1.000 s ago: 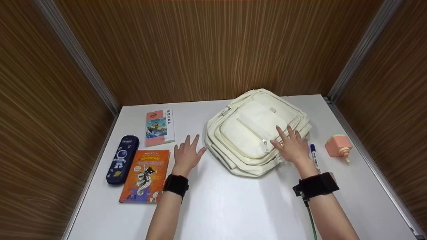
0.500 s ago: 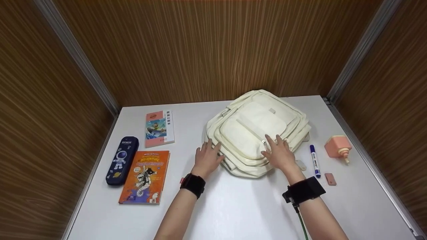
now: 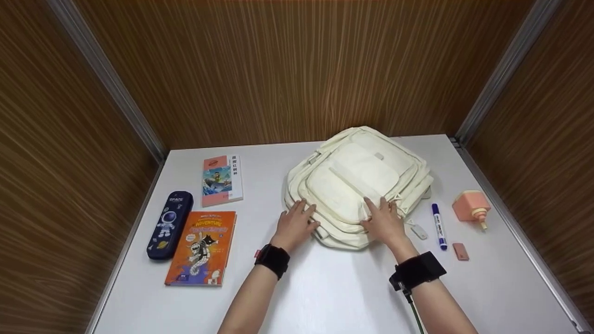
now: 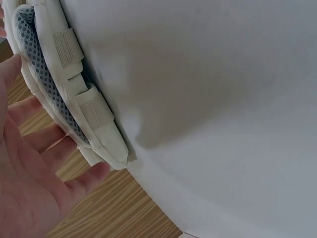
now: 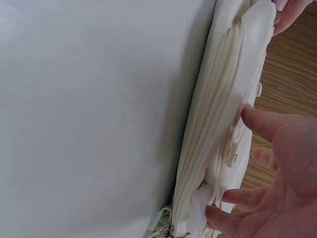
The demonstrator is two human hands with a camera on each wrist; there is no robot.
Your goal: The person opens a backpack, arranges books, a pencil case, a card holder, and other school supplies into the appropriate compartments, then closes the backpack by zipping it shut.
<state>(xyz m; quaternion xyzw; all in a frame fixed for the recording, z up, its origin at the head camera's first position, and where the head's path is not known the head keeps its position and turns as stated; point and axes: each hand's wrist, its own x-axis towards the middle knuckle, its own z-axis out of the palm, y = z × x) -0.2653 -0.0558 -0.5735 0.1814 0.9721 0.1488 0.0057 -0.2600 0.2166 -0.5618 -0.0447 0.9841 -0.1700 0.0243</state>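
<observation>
On backpack (image 3: 357,185), both hands' flat fingers (image 3: 377,209)

One high view, two close ones.
Your head camera looks down over the table (image 3: 325,287); both wrist cameras sit low and close, sharing the bag's (image 3: 357,181) (image 4: 74,104) (image 5: 218,129) near edge.

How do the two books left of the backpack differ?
The orange book is larger than the pink-edged book. The orange book's cover is all orange with a cartoon figure; the pink-edged book's is white and pink around a blue picture. The orange book lies nearer the person, beside the pencil case; the pink-edged book lies farther back. Both lie flat, closed, cover up on the table, untouched by either hand.
</observation>
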